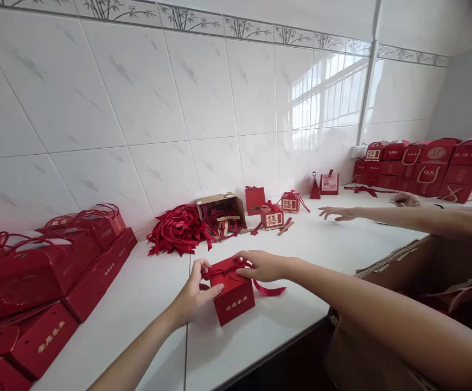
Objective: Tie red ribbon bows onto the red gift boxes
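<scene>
A red gift box [236, 302] with gold lettering stands on the white table in front of me. A dark red ribbon [269, 290] crosses its top, tied in what looks like a bow, with one tail trailing to the right. My left hand [201, 288] grips the box's left side, its thumb along the front top edge and fingers curled at the ribbon. From the right, my right hand [258, 266] reaches over the lid with its fingers closed on the ribbon; the fingertips are partly hidden.
Left stand stacked red boxes [93, 282]. Behind lie a ribbon pile [179, 228], an open carton [222, 209] and small boxes [272, 216]. Another person's hand [337, 213] reaches in from the right. A large cardboard box [386, 260] abuts the table; more red boxes [423, 168] stand at far right.
</scene>
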Motion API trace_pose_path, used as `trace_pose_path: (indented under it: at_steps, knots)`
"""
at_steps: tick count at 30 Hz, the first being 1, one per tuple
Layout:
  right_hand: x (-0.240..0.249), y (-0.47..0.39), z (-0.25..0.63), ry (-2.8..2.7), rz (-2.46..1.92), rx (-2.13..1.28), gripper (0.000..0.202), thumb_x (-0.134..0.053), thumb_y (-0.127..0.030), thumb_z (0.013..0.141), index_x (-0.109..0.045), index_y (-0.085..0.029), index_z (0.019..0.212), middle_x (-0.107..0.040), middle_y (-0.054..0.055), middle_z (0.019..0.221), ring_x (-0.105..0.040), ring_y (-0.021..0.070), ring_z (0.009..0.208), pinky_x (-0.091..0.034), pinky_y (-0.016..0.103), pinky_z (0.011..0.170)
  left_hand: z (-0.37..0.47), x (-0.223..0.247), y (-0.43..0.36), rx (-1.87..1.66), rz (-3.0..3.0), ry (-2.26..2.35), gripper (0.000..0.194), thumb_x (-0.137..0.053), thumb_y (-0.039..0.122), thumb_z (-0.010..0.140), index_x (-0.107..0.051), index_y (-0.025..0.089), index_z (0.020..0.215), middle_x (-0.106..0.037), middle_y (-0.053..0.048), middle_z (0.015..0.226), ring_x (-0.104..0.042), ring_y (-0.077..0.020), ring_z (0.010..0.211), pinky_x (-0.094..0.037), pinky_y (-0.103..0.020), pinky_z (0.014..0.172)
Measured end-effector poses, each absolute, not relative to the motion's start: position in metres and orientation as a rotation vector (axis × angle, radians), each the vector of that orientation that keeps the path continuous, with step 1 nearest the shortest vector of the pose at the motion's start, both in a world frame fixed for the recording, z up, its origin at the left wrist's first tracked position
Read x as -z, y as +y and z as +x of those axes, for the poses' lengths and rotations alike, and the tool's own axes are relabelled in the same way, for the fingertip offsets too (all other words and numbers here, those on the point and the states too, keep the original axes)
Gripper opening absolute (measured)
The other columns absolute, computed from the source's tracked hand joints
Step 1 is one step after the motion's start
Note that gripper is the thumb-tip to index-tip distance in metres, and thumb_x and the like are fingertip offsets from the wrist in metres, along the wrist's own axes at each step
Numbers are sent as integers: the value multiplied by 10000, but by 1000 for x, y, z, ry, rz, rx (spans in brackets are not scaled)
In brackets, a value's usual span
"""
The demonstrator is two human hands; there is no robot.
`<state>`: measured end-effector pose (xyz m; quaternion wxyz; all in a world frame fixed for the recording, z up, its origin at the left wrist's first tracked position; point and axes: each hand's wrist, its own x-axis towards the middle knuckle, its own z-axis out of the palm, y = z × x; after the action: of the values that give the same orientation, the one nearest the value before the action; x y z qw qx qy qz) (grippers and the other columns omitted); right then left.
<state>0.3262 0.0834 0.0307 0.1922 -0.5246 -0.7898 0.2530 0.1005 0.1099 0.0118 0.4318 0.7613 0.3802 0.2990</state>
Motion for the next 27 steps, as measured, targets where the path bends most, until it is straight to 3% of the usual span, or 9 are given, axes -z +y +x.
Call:
trace_pose_path:
  at_steps: [4, 8, 12, 15, 21, 27]
  knots:
    - [-24, 88, 331, -2132, -1506, -741, 620, -503, -548, 801, -404, -214, 1314, -533, 152, 1207, -569, 262, 980, -460, 390, 793, 104, -10, 120, -725, 1742, 910, 349, -614, 328, 737, -360, 264, 968, -419, 20, 911, -483, -149, 839, -412, -276, 732]
    - [-28, 83, 333, -2152, -1490, -793, 781, -418, -702, 761, -276, -276, 1400, -598, 117, 1097, -586, 254, 924, -460, 371, 752, 107, 1, 120, -801, 1449, 821, 386, -561, 287, 765, -354, 288, 1091, -485, -1, 1034, -549, -169, 868, -421, -295, 743]
    - [-34, 78, 333, -2244, -1506, -708, 863, -459, -794, 641, -394, -284, 1333, -621, 94, 1000, -585, 260, 862, -452, 355, 699, 107, 13, 117, -788, 1322, 757, 428, -591, 289, 760, -376, 304, 1130, -529, -8, 1087, -585, -174, 842, -435, -290, 706]
    - [-33, 80, 333, -2277, -1492, -692, 833, -512, -780, 616, -444, -275, 1274, -622, 71, 926, -583, 237, 803, -446, 316, 633, 102, 15, 117, -760, 1284, 750, 455, -643, 307, 725, -410, 288, 1116, -571, -12, 1023, -605, -183, 810, -447, -286, 670]
    - [-22, 86, 334, -2250, -1382, -728, 556, -439, -643, 797, -473, -275, 1212, -615, 43, 887, -572, 185, 764, -440, 298, 658, 96, 12, 118, -774, 1217, 762, 427, -683, 310, 674, -460, 247, 1032, -602, -2, 873, -601, -154, 689, -416, -232, 545]
    - [-25, 82, 332, -2272, -1379, -712, 564, -451, -644, 789, -478, -268, 1209, -609, 37, 826, -558, 186, 733, -426, 303, 655, 100, 15, 117, -763, 1224, 797, 414, -673, 318, 685, -434, 247, 1016, -585, 18, 841, -556, -110, 614, -359, -200, 495]
